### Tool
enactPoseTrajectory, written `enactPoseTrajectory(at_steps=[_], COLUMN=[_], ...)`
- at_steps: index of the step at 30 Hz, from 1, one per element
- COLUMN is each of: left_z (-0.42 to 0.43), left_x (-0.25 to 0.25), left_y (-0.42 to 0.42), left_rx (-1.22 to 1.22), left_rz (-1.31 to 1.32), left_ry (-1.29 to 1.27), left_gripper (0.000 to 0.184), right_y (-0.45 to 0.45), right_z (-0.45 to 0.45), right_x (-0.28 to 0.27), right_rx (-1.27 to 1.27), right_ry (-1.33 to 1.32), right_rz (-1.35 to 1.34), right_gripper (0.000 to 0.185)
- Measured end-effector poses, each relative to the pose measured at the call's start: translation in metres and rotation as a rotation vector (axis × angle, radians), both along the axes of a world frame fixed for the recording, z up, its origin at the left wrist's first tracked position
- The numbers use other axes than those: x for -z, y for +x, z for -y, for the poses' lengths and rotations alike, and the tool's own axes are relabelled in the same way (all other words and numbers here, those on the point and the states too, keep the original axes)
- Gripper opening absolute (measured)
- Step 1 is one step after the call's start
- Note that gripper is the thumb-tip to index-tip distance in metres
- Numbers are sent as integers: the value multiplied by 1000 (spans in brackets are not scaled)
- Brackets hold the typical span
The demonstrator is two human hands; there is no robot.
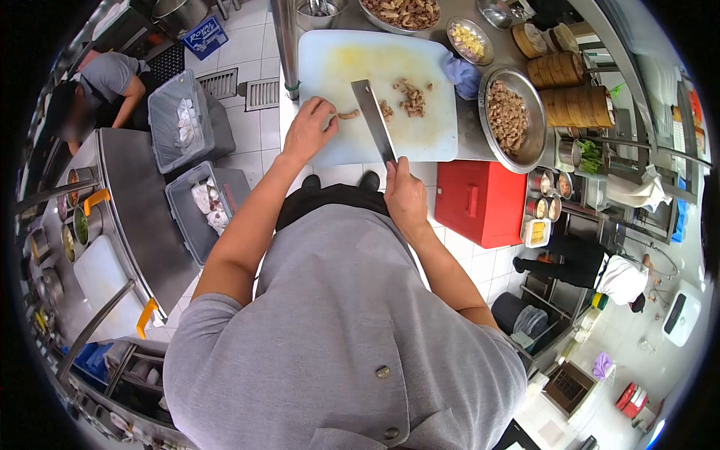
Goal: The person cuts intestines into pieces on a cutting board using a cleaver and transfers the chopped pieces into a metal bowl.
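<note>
My right hand (406,196) is closed round the handle of a cleaver (373,118), whose blade points away over the white cutting board (322,67). Left of the blade, my left hand (309,129) has its fingers curled at the end of a thin strip of cooked meat (349,115). Just right of the blade lie a few cut bits (385,111), and beyond them a small pile of chopped meat (412,100). A large steel bowl (532,127) of chopped meat stands to the right of the board.
Around the board are a blue cloth (462,76), a bowl of chopped yellow pieces (468,39), another meat bowl (401,13) and bamboo steamers (577,109). A red box (480,202) stands below right. One person (112,86) is at left, another (600,270) at right.
</note>
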State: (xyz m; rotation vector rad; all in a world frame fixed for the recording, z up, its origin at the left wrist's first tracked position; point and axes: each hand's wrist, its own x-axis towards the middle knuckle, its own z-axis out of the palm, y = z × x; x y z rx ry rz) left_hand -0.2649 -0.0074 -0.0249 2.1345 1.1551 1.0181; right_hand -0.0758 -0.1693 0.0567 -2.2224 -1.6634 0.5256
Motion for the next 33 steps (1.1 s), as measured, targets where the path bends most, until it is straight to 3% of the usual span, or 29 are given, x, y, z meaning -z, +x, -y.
enactPoseTrajectory(at_steps=[7,15,20,28,31,33], left_z=[-4,-9,-2,-1,-1,-3], left_x=[5,10,-1,-14,-13,-13], left_y=[10,17,19,12,12,10], left_rx=[113,135,44,-2,-3,-5], left_rz=[-97,-179,-60,9,15,17], left_ry=[-14,-86,-49,-15,7,37], left_gripper=[14,11,14,17,18,18], right_y=[15,45,40,19,13,20], right_z=[-13,-27,-24,-13,-17,-19], right_x=[22,20,2,-21,5,15], right_rx=[-23,35,40,110,93,72], right_ry=[-214,-41,-88,4,-200,-173], right_rz=[87,-69,77,-70,93,88], right_gripper=[27,27,24,21,20,18])
